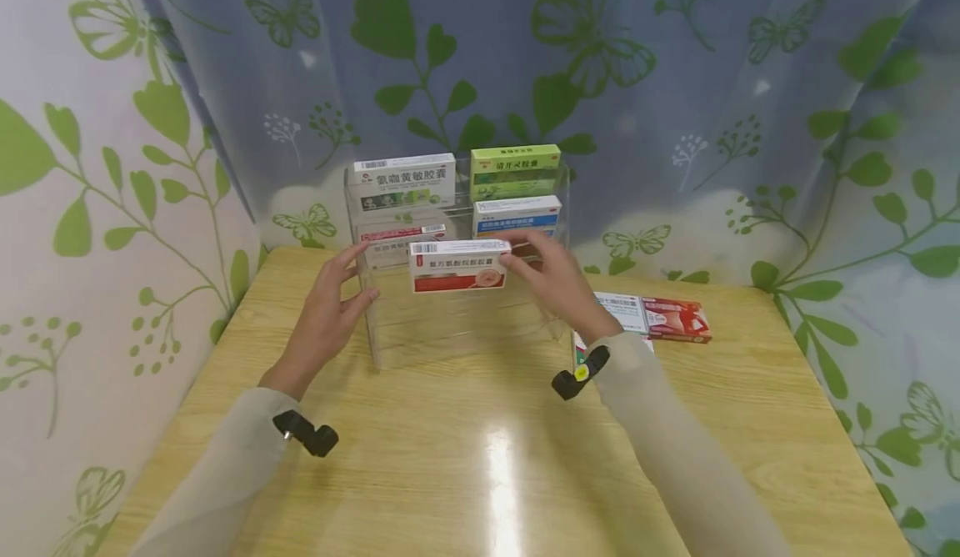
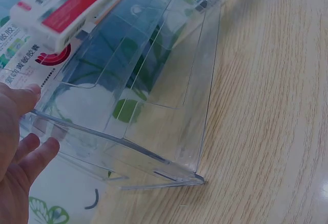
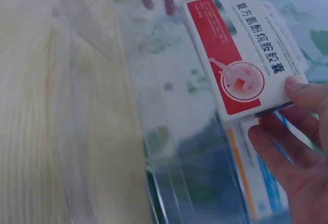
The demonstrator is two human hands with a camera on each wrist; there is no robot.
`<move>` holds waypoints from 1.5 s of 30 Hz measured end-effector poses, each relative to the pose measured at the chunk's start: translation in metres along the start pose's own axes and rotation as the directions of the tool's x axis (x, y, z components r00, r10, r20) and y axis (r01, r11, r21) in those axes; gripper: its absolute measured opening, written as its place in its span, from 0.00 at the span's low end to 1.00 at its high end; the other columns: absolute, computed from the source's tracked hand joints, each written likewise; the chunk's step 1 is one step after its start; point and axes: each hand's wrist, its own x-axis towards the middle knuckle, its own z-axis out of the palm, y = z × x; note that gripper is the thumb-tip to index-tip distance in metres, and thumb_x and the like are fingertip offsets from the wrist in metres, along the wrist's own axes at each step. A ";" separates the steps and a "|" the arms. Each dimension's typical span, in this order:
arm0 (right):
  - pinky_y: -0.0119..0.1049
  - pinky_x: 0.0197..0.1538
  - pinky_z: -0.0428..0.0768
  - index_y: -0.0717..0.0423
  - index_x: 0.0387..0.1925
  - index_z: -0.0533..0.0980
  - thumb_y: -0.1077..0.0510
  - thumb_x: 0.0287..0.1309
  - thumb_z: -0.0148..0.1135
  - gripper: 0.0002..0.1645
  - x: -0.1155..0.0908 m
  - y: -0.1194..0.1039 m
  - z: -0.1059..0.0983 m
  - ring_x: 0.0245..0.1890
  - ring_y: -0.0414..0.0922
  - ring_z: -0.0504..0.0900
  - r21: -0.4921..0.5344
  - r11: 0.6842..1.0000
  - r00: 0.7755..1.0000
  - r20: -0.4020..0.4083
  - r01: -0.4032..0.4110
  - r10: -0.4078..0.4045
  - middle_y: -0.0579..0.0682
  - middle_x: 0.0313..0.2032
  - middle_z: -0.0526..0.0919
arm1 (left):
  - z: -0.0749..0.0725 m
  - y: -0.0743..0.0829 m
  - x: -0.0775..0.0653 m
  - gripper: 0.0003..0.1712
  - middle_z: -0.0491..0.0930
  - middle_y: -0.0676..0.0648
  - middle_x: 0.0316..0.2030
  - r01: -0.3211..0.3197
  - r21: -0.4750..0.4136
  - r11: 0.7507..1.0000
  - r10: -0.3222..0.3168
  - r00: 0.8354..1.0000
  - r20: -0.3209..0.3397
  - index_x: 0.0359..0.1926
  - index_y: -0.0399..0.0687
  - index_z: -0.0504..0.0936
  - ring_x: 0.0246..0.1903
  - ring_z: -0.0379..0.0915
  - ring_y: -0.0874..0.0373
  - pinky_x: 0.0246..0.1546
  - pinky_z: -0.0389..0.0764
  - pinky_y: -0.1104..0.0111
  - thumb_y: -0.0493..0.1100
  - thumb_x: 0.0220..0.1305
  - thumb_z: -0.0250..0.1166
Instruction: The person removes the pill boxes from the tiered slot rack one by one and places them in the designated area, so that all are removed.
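My right hand (image 1: 553, 280) pinches a white and red medicine box (image 1: 459, 270) by its right end, thumb on the front face and fingers behind, as the right wrist view shows. The box is held in front of a clear tiered display rack (image 1: 420, 336). My left hand (image 1: 322, 315) holds the left side panel of that rack, with digits on both sides of its edge in the left wrist view. In the rack stand a white and green box (image 1: 408, 183), a green box (image 1: 515, 175), a blue and white box (image 1: 517, 217) and a partly hidden white and red box (image 1: 382, 247).
To the right of the rack, a white box (image 1: 621, 311) and a red box (image 1: 677, 320) lie on the wooden table (image 1: 420, 457), with another box partly hidden by the right wrist. A patterned curtain (image 1: 480, 57) hangs behind the table.
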 end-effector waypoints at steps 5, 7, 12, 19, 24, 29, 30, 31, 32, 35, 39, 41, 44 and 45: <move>0.57 0.73 0.83 0.50 0.72 0.77 0.53 0.80 0.64 0.24 -0.024 0.013 -0.041 0.67 0.56 0.82 0.003 0.998 0.997 -0.044 -0.058 0.058 0.55 0.67 0.82 | -0.001 0.001 -0.001 0.44 0.57 0.34 0.81 0.002 -0.019 1.000 -0.002 1.000 0.009 0.87 0.65 0.56 0.78 0.63 0.30 0.67 0.85 0.40 0.35 0.81 0.63; 0.60 0.75 0.82 0.51 0.72 0.76 0.52 0.81 0.63 0.25 -0.036 0.020 -0.058 0.67 0.57 0.82 -0.018 0.996 0.994 -0.070 -0.090 0.089 0.56 0.67 0.81 | -0.001 0.001 -0.002 0.44 0.57 0.34 0.81 0.001 -0.021 1.000 -0.001 1.000 0.012 0.87 0.65 0.55 0.78 0.63 0.30 0.67 0.85 0.40 0.35 0.81 0.63; 0.56 0.75 0.82 0.53 0.75 0.74 0.52 0.83 0.60 0.26 -0.068 0.038 -0.103 0.66 0.52 0.82 -0.121 0.981 0.981 -0.134 -0.154 0.138 0.57 0.68 0.80 | -0.001 0.000 -0.001 0.44 0.57 0.34 0.81 -0.003 -0.024 1.000 0.003 1.000 0.011 0.87 0.66 0.55 0.78 0.63 0.29 0.67 0.85 0.40 0.35 0.81 0.63; 0.15 0.53 0.78 0.52 0.77 0.73 0.46 0.83 0.59 0.30 -0.116 0.071 -0.165 0.54 0.22 0.77 -0.252 0.927 0.948 -0.229 -0.278 0.222 0.52 0.64 0.81 | -0.001 0.002 -0.001 0.44 0.58 0.34 0.80 0.002 -0.021 1.000 -0.002 1.000 0.011 0.87 0.65 0.56 0.78 0.63 0.29 0.67 0.85 0.39 0.35 0.81 0.63; 0.11 0.46 0.79 0.61 0.76 0.73 0.52 0.83 0.60 0.29 -0.149 0.097 -0.195 0.49 0.14 0.77 -0.243 0.929 0.942 -0.260 -0.278 0.213 0.31 0.54 0.78 | -0.003 0.003 -0.001 0.44 0.58 0.34 0.80 0.005 -0.020 1.000 -0.005 1.000 0.011 0.87 0.66 0.56 0.78 0.63 0.29 0.67 0.85 0.39 0.35 0.81 0.63; 0.13 0.45 0.84 0.67 0.77 0.70 0.54 0.85 0.56 0.30 -0.178 0.119 -0.212 0.44 0.15 0.80 -0.232 0.923 0.942 -0.216 -0.306 0.258 0.38 0.56 0.79 | -0.003 0.003 -0.002 0.45 0.58 0.33 0.80 0.001 -0.014 1.000 -0.001 1.000 0.011 0.87 0.66 0.56 0.78 0.63 0.29 0.67 0.84 0.39 0.35 0.81 0.64; 0.13 0.45 0.84 0.67 0.78 0.68 0.53 0.85 0.55 0.31 -0.183 0.123 -0.214 0.43 0.15 0.80 -0.235 0.916 0.938 -0.203 -0.326 0.281 0.46 0.58 0.80 | -0.003 0.003 -0.002 0.44 0.58 0.33 0.80 0.003 -0.015 1.000 -0.002 1.000 0.014 0.87 0.66 0.55 0.78 0.63 0.29 0.67 0.84 0.38 0.35 0.81 0.64; 0.13 0.45 0.85 0.67 0.79 0.67 0.53 0.86 0.54 0.32 -0.188 0.127 -0.216 0.43 0.15 0.79 -0.236 0.908 0.933 -0.187 -0.346 0.307 0.53 0.61 0.79 | -0.003 0.003 -0.002 0.44 0.58 0.33 0.80 0.005 -0.015 1.000 -0.005 1.000 0.016 0.87 0.66 0.55 0.78 0.63 0.29 0.67 0.84 0.38 0.36 0.81 0.64; 0.14 0.44 0.85 0.67 0.80 0.66 0.51 0.87 0.53 0.33 -0.192 0.131 -0.218 0.42 0.14 0.79 -0.240 0.896 0.925 -0.174 -0.374 0.339 0.61 0.63 0.78 | -0.003 0.003 -0.002 0.45 0.58 0.33 0.80 0.007 -0.015 1.000 -0.006 1.000 0.018 0.87 0.66 0.55 0.78 0.62 0.29 0.67 0.84 0.38 0.36 0.81 0.63; 0.16 0.44 0.87 0.67 0.81 0.63 0.49 0.88 0.50 0.35 -0.201 0.144 -0.222 0.43 0.12 0.76 -0.244 0.868 0.901 -0.140 -0.433 0.410 0.76 0.69 0.72 | -0.003 0.003 -0.002 0.45 0.57 0.34 0.81 0.013 -0.014 1.000 -0.012 1.000 0.021 0.87 0.67 0.55 0.78 0.62 0.30 0.68 0.84 0.38 0.36 0.81 0.63; 0.21 0.44 0.90 0.70 0.81 0.62 0.48 0.88 0.48 0.36 -0.210 0.162 -0.227 0.44 0.12 0.74 -0.242 0.850 0.884 -0.114 -0.467 0.454 0.79 0.71 0.70 | -0.003 0.003 -0.002 0.44 0.57 0.35 0.82 0.009 -0.013 1.000 -0.009 1.000 0.018 0.87 0.67 0.55 0.78 0.62 0.30 0.68 0.84 0.38 0.36 0.81 0.63; 0.23 0.44 0.90 0.72 0.80 0.61 0.49 0.88 0.48 0.36 -0.213 0.168 -0.229 0.44 0.13 0.74 -0.228 0.852 0.881 -0.098 -0.472 0.462 0.80 0.71 0.69 | -0.003 0.002 -0.002 0.44 0.57 0.35 0.82 0.007 -0.013 1.000 -0.006 1.000 0.018 0.87 0.67 0.55 0.78 0.62 0.30 0.68 0.84 0.38 0.36 0.81 0.63; 0.22 0.44 0.89 0.73 0.80 0.60 0.48 0.88 0.47 0.37 -0.215 0.172 -0.229 0.44 0.13 0.73 -0.226 0.843 0.872 -0.086 -0.488 0.482 0.80 0.71 0.68 | -0.003 0.002 -0.002 0.44 0.57 0.35 0.82 0.006 -0.013 1.000 -0.006 1.000 0.014 0.87 0.67 0.55 0.78 0.63 0.30 0.68 0.84 0.39 0.36 0.81 0.63; 0.22 0.44 0.89 0.73 0.80 0.60 0.47 0.89 0.47 0.38 -0.215 0.173 -0.229 0.44 0.13 0.72 -0.225 0.840 0.868 -0.080 -0.494 0.489 0.81 0.71 0.68 | -0.003 0.002 -0.002 0.44 0.57 0.35 0.81 0.005 -0.013 1.000 -0.004 1.000 0.012 0.87 0.66 0.55 0.78 0.63 0.30 0.68 0.84 0.39 0.36 0.81 0.63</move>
